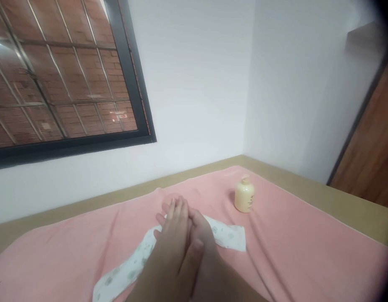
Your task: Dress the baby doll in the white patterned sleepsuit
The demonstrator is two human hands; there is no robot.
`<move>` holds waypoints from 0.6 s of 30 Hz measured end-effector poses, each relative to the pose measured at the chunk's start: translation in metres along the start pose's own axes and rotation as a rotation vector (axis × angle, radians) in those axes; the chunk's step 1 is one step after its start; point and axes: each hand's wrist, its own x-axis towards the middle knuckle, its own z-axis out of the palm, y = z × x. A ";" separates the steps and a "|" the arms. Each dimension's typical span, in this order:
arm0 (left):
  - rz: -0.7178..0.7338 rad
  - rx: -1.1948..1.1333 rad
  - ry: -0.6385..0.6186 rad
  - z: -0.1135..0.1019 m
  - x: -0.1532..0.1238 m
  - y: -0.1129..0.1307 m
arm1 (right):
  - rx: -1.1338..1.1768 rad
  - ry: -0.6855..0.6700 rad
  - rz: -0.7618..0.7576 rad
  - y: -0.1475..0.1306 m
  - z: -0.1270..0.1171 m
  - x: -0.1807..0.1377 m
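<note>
My left hand (174,239) lies flat on top of my right hand (204,231), palm to palm, with its fingers stretched out and nothing between them. A few fingertips of the right hand peek out on the left side beneath it. Both hands hover over a long white patterned cloth pad (231,238) spread on a pink towel (301,251). A small cream-yellow pump bottle (244,199) stands upright on the towel, just to the right of and beyond my hands.
The pink towel covers a tan surface (339,201) set into the corner of white walls. A dark-framed barred window (64,84) with a brick wall outside is at upper left. A wooden door (370,159) stands at the right.
</note>
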 end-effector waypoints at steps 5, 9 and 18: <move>0.033 0.203 -0.055 0.004 0.011 -0.006 | 0.080 0.057 0.094 -0.003 0.002 -0.012; -0.141 0.266 0.071 0.006 0.022 -0.020 | -0.043 0.102 -0.052 0.006 0.006 -0.020; -0.146 0.384 0.028 0.008 0.032 -0.019 | -0.196 0.007 -0.077 -0.020 -0.006 -0.001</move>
